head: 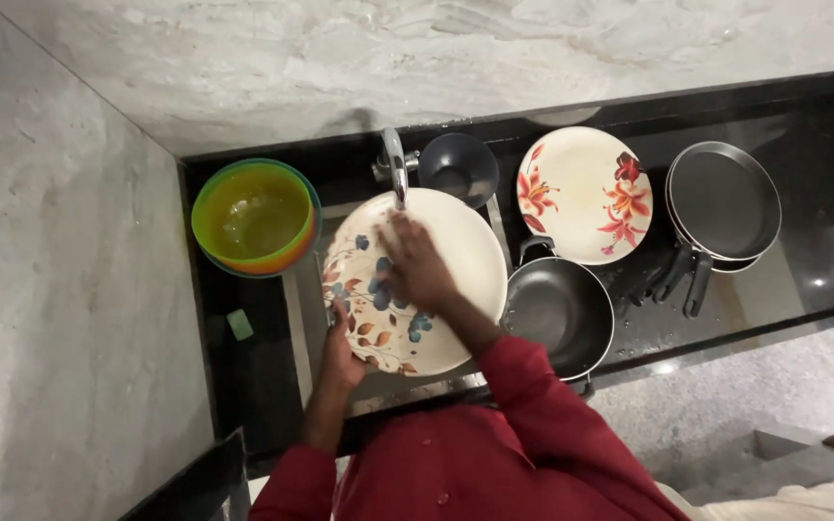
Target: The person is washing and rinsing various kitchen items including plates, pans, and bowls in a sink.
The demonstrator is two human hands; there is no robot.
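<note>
Two hands work on one plate over the sink. Your left hand grips the plate at its lower left rim, fingers closed around the edge. Your right hand lies flat and open on the plate's face, palm down, fingers spread toward the tap. The plate is cream with blue and orange leaves along its left side. It sits tilted under the tap spout, which ends at the plate's upper rim.

Left of the plate, a stack of green and orange bowls stands on the black tabletop. A small green sponge lies below the bowls. Behind the plate, just right of the tap, stands a dark bowl. A second plate, with red flowers, lies on the tabletop to the right. A dark pan sits just beside your right forearm, touching the flowered plate's lower edge. Two stacked pans lie farther right, handles pointing toward you.
</note>
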